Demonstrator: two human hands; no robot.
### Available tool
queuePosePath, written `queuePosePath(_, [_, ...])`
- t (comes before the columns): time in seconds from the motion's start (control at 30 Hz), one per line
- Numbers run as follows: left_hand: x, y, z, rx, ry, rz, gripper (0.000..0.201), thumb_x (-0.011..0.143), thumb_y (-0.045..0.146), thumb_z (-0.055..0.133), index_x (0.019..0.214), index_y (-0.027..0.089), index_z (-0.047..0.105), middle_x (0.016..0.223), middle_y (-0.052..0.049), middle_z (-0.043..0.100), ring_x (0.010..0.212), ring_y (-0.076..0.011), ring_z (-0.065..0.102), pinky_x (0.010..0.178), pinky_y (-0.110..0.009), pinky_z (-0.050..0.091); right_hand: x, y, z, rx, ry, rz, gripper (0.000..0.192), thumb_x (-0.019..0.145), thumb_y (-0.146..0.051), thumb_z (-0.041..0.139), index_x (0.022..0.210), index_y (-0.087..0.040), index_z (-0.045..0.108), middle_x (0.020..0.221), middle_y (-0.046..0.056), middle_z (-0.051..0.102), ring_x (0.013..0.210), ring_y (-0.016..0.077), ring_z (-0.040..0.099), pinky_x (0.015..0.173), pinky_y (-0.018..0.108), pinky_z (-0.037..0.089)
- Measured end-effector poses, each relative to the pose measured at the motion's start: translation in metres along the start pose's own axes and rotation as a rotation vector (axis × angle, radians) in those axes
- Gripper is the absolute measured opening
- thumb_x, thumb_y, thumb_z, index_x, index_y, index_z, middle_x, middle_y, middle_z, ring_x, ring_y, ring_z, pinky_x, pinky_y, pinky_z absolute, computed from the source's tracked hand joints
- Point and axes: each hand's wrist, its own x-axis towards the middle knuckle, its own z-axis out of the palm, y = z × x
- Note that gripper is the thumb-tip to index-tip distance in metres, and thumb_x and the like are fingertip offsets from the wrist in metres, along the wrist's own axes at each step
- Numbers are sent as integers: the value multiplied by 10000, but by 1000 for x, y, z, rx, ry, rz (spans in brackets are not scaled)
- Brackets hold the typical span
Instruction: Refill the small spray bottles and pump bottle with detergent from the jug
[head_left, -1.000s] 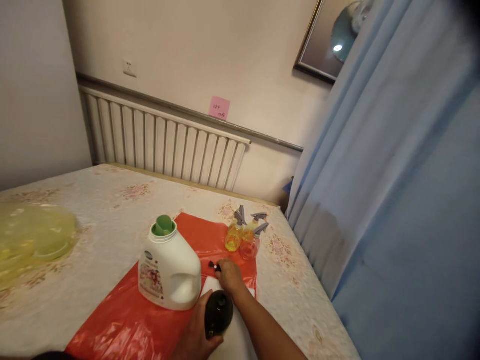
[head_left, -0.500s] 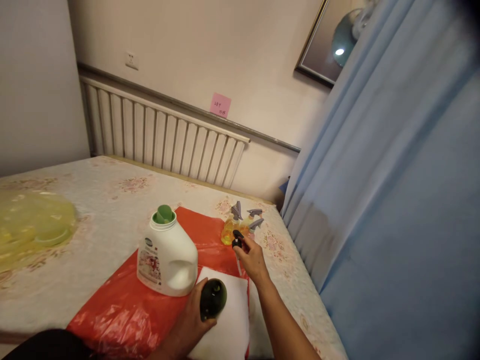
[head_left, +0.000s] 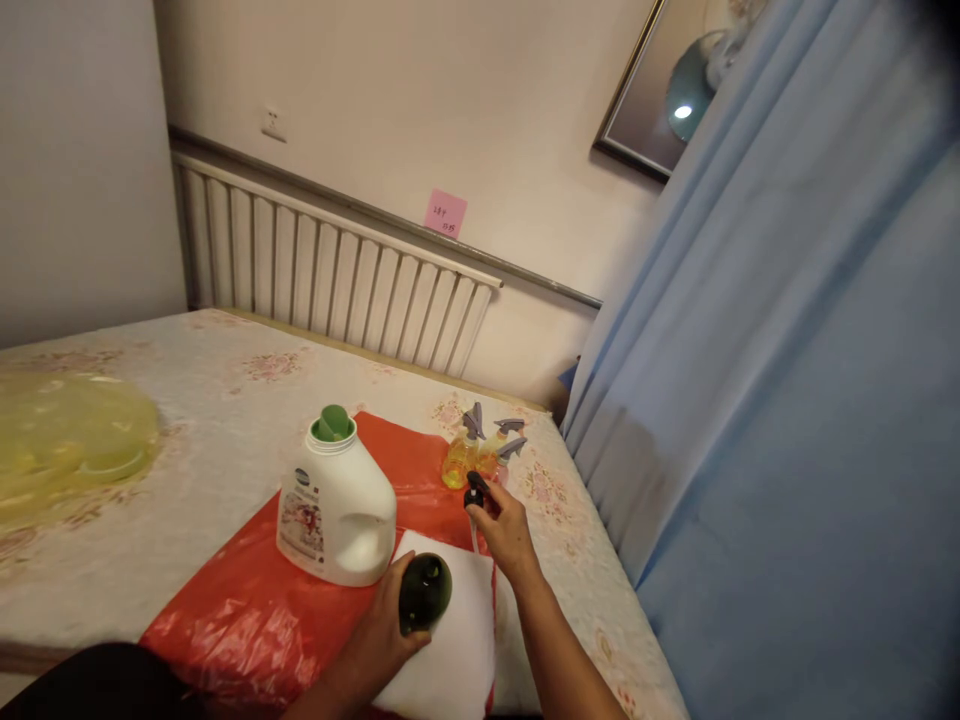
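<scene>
L hand (head_left: 386,630) wraps round a dark green bottle (head_left: 424,592), fingers closed on its side, holding it upright w/ its open mouth facing up. Grip looks meant to steady the bottle, as it stands on a soft white pad (head_left: 450,650) that lies partly over a red plastic sheet (head_left: 247,610).

R hand (head_left: 506,525) is raised just right of and beyond the bottle, thumb + fingertips pinching a black spray head (head_left: 474,490). A thin pale dip tube seems to hang below the head, but it's too small to be sure. Head is clear of the bottle mouth, not touching it; held high, prob. so the tube stays off the pad.

Around: white jug (head_left: 336,515) w/ green cap just left of the bottle, on the red sheet, close to the L hand, so crowds that side. Three small yellow spray bottles (head_left: 480,455) w/ grey triggers stand just beyond the R hand, near the sheet's far corner. All on a bed (head_left: 187,420) w/ floral cover. Yellow plastic bag (head_left: 67,450) far left, well apart. Blue curtain (head_left: 787,380) at right, radiator (head_left: 337,290) behind, pink note (head_left: 445,213) on wall. Nothing between head and bottle mouth.
</scene>
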Motion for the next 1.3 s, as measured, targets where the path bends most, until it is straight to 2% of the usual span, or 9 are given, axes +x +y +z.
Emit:
queuePosePath(0.1, [0,-4,1,-12,9,18,853,595,144,660,1416,184,433,1436,-135,555,1373,-347,500,1186,-503,381,-3,0,0,6,-12,9,321,708,-219,626,994,-175,767,763,0,642,650,150,505,629,259,431])
queuePosePath(0.4, [0,-18,8,11,31,65,848,613,153,651,1425,163,407,1457,-165,523,1378,-334,493,1178,-526,381,-15,0,3,10,-75,8,294,703,-226,628,963,-187,761,721,-21,582,643,144,474,624,256,401])
queuePosePath(0.77, [0,-23,9,10,41,85,855,613,138,656,1434,165,416,1467,-164,523,1384,-339,487,1181,-516,379,-19,-5,-5,49,-52,36,287,681,-214,650,942,-186,764,704,-18,588,636,147,488,607,255,418])
queuePosePath(0.87, [0,-23,9,18,39,76,863,613,136,662,1438,168,413,1468,-159,522,1385,-335,489,1180,-514,385,-21,-14,-11,123,-31,54,312,710,-239,649,994,-166,755,732,-1,623,636,148,526,604,256,460])
queuePosePath(0.97, [1,-23,8,17,30,72,874,611,134,673,1441,179,404,1465,-155,528,1386,-334,490,1187,-524,373,-24,-32,-17,298,0,48,352,722,-261,685,1056,-166,744,822,18,687,707,166,607,643,266,524])
queuePosePath(1.1, [1,-21,7,4,15,51,883,603,140,686,1439,191,404,1477,-157,522,1390,-344,486,1185,-529,372,-30,-55,-20,434,32,-11,277,707,-224,734,982,-193,753,870,12,734,794,177,673,740,281,573])
queuePosePath(1.3, [1,-18,8,-20,13,58,879,600,159,676,1432,177,394,1481,-173,508,1405,-349,464,1188,-537,361,-37,-60,-8,526,74,7,296,695,-204,753,990,-187,746,881,26,754,739,180,701,690,298,612])
